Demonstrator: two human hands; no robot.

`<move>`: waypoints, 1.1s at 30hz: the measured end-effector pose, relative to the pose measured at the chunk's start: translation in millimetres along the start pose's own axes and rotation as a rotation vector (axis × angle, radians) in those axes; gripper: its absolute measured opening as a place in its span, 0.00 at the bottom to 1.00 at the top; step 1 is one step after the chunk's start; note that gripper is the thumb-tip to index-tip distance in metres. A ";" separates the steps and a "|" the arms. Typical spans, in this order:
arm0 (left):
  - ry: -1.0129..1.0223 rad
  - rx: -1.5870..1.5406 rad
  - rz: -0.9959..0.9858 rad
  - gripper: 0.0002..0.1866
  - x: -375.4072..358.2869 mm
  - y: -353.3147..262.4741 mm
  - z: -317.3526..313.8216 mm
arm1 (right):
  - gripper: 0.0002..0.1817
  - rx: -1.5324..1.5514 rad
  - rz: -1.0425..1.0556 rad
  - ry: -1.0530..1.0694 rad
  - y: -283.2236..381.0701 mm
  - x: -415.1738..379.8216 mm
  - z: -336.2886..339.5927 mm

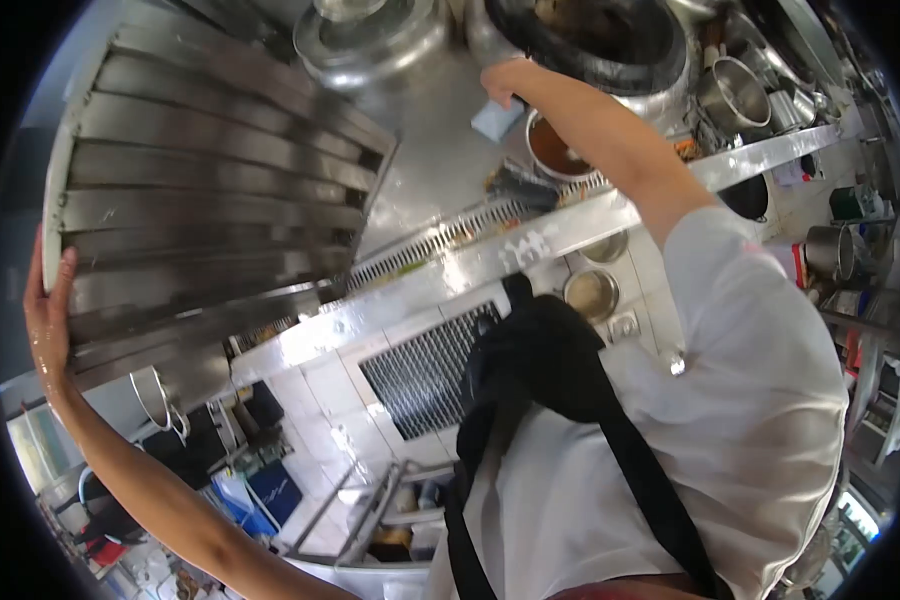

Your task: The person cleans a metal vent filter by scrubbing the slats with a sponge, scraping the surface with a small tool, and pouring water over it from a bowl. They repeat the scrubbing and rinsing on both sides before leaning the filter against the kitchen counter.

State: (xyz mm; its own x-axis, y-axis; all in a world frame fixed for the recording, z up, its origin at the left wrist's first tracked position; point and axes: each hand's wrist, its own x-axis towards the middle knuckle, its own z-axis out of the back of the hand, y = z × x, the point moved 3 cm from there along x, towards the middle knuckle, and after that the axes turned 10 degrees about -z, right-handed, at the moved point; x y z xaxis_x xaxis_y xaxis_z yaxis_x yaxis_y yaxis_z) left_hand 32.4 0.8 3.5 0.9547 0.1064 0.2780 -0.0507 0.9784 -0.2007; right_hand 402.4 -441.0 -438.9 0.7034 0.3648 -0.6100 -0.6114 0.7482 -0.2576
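A large ribbed metal panel [210, 180] stands tilted at the left, over the steel counter. My left hand [50, 305] is wrapped round its outer left edge, thumb on the ribbed face. At the top centre my right hand [507, 80] is closed over the counter, beside the rim of a big dark wok [660, 75]. Just below it lies a light blue cloth or sponge [497, 120]; whether the fingers touch it is unclear. A pot of reddish-brown liquid [560, 150] sits under my right forearm.
A round metal vessel [375, 50] stands at the back. A slotted drain [450, 240] runs along the counter's front edge [440, 290]. Pots [735, 95] fill the right side. Below are a floor grate [420, 375], a metal frame [370, 520] and a blue box [255, 500].
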 end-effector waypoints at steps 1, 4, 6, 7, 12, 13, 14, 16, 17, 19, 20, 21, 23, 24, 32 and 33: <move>0.004 0.036 0.042 0.34 -3.6 4.8 2.8 | 0.13 -0.004 0.026 0.034 16.6 -9.0 -23.9; -0.006 0.092 -0.094 0.30 -11.0 3.7 8.6 | 0.17 0.173 0.329 0.260 55.6 -41.2 -68.8; -0.012 -0.026 -0.163 0.28 -14.2 -1.5 14.3 | 0.26 0.098 0.194 0.106 89.1 -99.7 -73.2; -0.051 0.012 -0.125 0.27 -17.5 -11.9 13.7 | 0.28 0.223 0.285 -0.248 94.6 -76.9 -117.1; -0.180 -0.226 0.001 0.27 -19.7 -57.3 5.7 | 0.46 0.511 -0.125 -0.346 114.5 -59.8 -196.8; -0.175 -0.229 0.039 0.27 -20.7 -66.8 6.6 | 0.48 0.748 -0.167 -0.386 115.9 -61.8 -209.5; -0.164 -0.244 0.083 0.28 -21.4 -69.8 6.3 | 0.49 0.795 -0.222 -0.439 117.8 -79.4 -209.2; -0.164 -0.183 0.054 0.30 -18.3 -56.9 7.4 | 0.50 0.838 -0.277 -0.543 116.2 -99.0 -183.3; -0.165 -0.189 0.080 0.30 -18.8 -62.6 10.4 | 0.51 0.776 -0.336 -0.393 117.4 -104.3 -182.9; -0.161 -0.199 0.096 0.30 -22.2 -64.2 11.9 | 0.53 0.720 -0.405 -0.240 121.9 -121.4 -194.6; -0.150 -0.213 0.067 0.30 -19.6 -56.7 8.1 | 0.52 0.697 -0.369 -0.306 122.6 -126.0 -195.5; -0.146 -0.226 0.035 0.30 -18.9 -55.6 8.9 | 0.52 0.672 -0.333 -0.378 122.4 -128.9 -193.3; -0.143 -0.244 0.032 0.31 -20.0 -54.8 10.1 | 0.51 0.734 -0.327 -0.368 121.7 -131.4 -195.0; -0.130 -0.261 0.041 0.31 -20.7 -55.5 10.1 | 0.50 0.791 -0.312 -0.344 119.1 -129.0 -194.2; -0.129 -0.288 -0.015 0.31 -20.6 -49.9 11.3 | 0.31 0.469 -0.205 -0.328 130.9 -130.0 -161.2; -0.127 -0.293 -0.016 0.31 -19.8 -47.5 9.5 | 0.26 0.536 -0.184 -0.365 135.5 -120.6 -164.8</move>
State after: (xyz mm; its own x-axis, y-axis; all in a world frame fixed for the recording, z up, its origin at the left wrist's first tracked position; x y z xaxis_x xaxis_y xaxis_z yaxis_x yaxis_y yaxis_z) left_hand 13.1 -46.0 16.5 0.9095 0.1304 0.3947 0.0687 0.8893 -0.4522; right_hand 175.0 -475.0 -523.7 0.9137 0.2987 -0.2756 -0.2717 0.9533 0.1323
